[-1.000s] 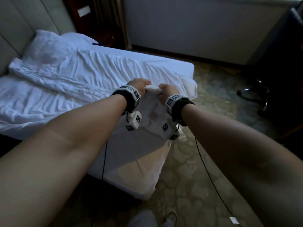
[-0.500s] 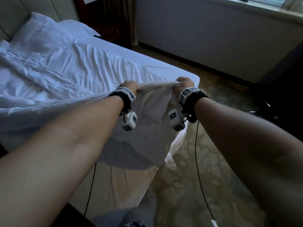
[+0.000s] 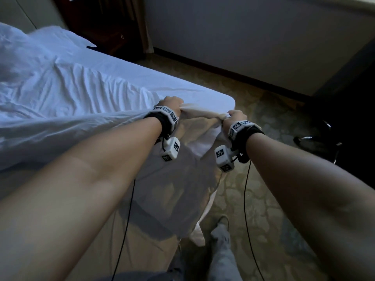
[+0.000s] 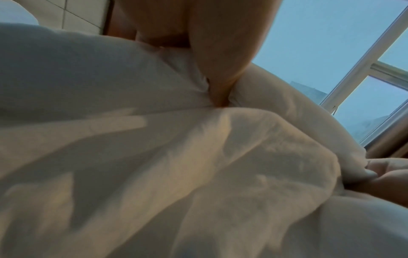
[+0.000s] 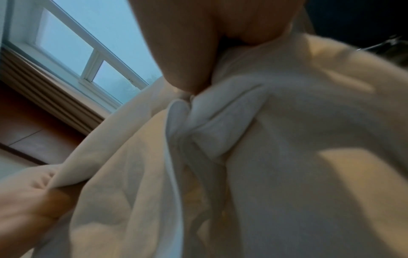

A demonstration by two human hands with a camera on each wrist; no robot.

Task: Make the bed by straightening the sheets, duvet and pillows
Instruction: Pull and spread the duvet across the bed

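Your left hand [image 3: 170, 102] and right hand [image 3: 235, 116] are both fisted around the white duvet [image 3: 60, 94], each with fingers curled tight on a bunched wad of its edge. A short span of that edge stretches between your two fists, raised off the bed's foot corner. From your left hand the duvet runs away to the left, creased and rumpled, across the bed [image 3: 203, 94]. Below your hands a loose flap of it hangs down toward the carpet [image 3: 263, 209]. In the right wrist view the cloth gathers into folds just under your thumb. Far beyond your left hand a pillow [image 3: 60, 36] lies at the head of the bed. Your foot [image 3: 222, 224] stands on the carpet below your right hand, beside the hanging flap.
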